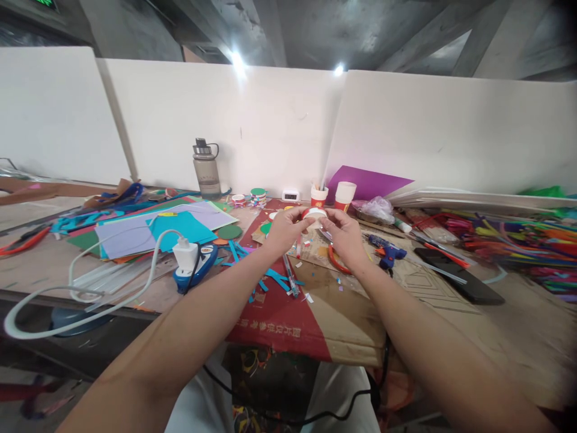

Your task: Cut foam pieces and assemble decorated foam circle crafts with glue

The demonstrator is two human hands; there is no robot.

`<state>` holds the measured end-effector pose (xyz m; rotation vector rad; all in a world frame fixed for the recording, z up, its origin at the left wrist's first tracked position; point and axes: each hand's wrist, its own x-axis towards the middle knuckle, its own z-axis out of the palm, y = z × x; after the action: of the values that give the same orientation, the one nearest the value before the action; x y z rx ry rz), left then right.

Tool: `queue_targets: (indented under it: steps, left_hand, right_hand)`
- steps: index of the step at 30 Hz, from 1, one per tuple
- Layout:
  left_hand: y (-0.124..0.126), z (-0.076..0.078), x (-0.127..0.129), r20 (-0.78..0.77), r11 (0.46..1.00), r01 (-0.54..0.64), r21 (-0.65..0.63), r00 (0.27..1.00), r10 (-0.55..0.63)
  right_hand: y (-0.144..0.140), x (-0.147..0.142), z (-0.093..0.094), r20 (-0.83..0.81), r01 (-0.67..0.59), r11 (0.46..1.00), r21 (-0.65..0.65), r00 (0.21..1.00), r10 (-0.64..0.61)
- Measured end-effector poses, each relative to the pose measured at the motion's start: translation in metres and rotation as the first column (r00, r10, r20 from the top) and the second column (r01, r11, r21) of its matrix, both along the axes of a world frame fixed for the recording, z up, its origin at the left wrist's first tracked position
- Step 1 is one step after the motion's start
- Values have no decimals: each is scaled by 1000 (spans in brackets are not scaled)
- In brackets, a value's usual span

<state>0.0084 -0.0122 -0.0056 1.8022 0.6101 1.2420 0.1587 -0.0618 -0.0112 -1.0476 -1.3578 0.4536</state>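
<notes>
Out over the middle of the table, my left hand point(287, 230) and my right hand point(346, 236) pinch a small round white piece with a red band point(315, 214) from both sides. It resembles a short section of a paper cup; my fingers cover its edges. Beneath and nearer to me lie blue paper strips point(276, 276), white paper scraps and a pen-like tool point(291, 278). An orange-red scissor-like handle point(337, 260) lies under my right hand. Behind my hands stand a red-and-white paper cup point(318, 196) with sticks in it and another paper cup point(345, 193).
At left are a paper stack point(135, 231), a blue power strip point(202, 264) with a looping white cable, and a water bottle point(207, 168). A blue glue gun point(388, 251), a black phone-like slab point(460, 276) and colourful pipe cleaners point(514, 240) lie at right.
</notes>
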Motion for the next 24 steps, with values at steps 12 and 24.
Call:
queue_targets:
  steps: [12,24]
  left_hand:
    - [-2,-3,3,37,996,-10,-89,999,13]
    - [3,-11,6,277,811,234,-536,956,-93]
  right_hand:
    - [-1,-3,-1,136,35,999,-12,990,-34]
    - [0,1,1,8,-22,977,-210,1000,24]
